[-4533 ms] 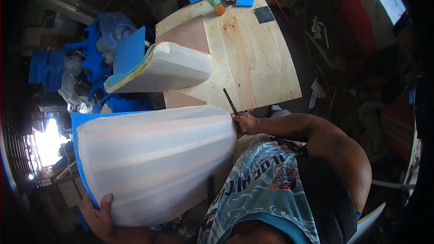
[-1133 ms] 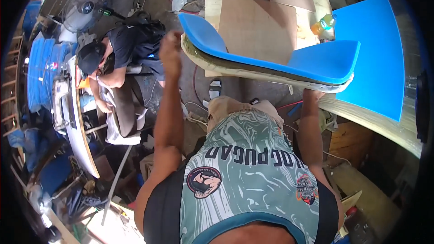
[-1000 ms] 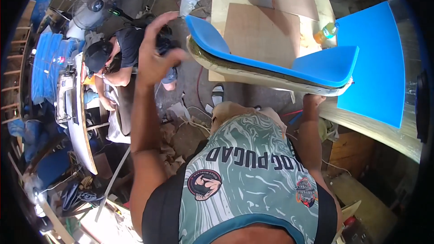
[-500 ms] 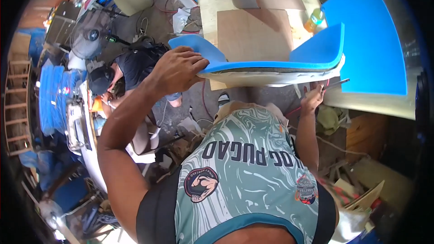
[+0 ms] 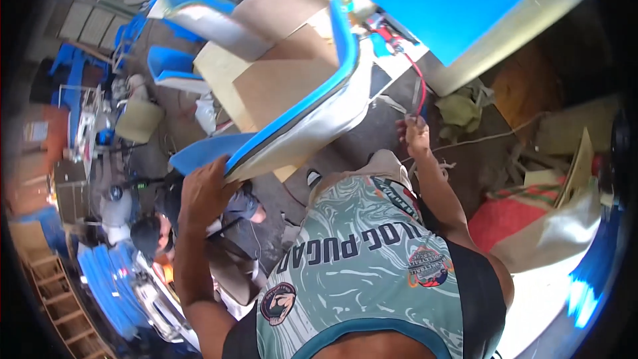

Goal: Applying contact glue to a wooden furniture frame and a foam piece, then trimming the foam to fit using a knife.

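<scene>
My left hand [image 5: 208,191] is closed round the near left end of a curved, U-shaped panel [image 5: 312,129]. Blue foam lines the panel's inner side, and its outer side is pale. The panel slants up to the right, its far end by the work table [image 5: 211,60]. My right hand [image 5: 416,137], apart from the panel, is closed on a slim, blade-like metal tool [image 5: 417,96] that points away from me; its exact kind is blurred. Brown boards [image 5: 282,90] lie on the table behind the panel.
A blue foam sheet [image 5: 435,3] covers a surface at the far right. A bottle [image 5: 343,1] and a red tool [image 5: 385,32] with a red hose stand near the table's corner. Another person [image 5: 153,233] works at the left. Another curved blue panel [image 5: 212,23] lies farther back.
The view has turned to the right. The panel now slants, its left end lower and nearer to me. My right hand has come away from beneath the panel, still with the slim tool.
</scene>
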